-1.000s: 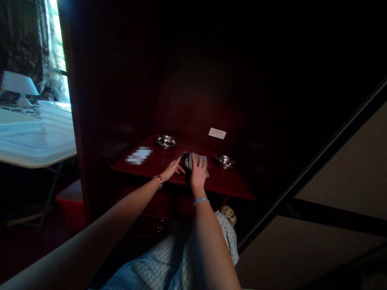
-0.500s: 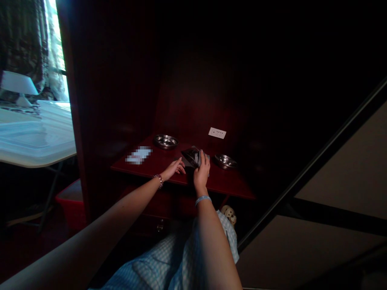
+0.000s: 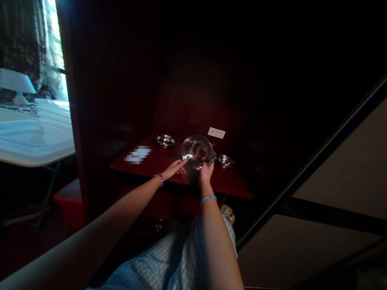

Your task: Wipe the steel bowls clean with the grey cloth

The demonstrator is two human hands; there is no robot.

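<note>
A shiny steel bowl [image 3: 196,141] is tilted up above the dark red shelf, its hollow side facing me. My right hand [image 3: 207,173] grips its lower right rim, thumb in front. A bit of greyish cloth [image 3: 214,158] shows beside these fingers, partly hidden behind the bowl. My left hand [image 3: 173,169] is at the lower left rim with fingers apart; a fingertip meets or overlaps the edge, and I cannot tell how firmly it touches. A second steel bowl [image 3: 165,141] sits at the back left, and a third steel bowl [image 3: 225,161] lies just right of my right hand.
The red shelf [image 3: 229,183] has a blurred-out pale item [image 3: 138,154] on its left. A white wall socket [image 3: 217,133] is behind. Below are a drawer knob [image 3: 159,224] and a spotted round object [image 3: 227,213]. A white table [image 3: 36,149] and red bin [image 3: 70,207] stand left.
The bowl in my right hand has turned from nearly edge-on to facing me. My right hand has shifted slightly down and right to its rim; my left hand has barely moved.
</note>
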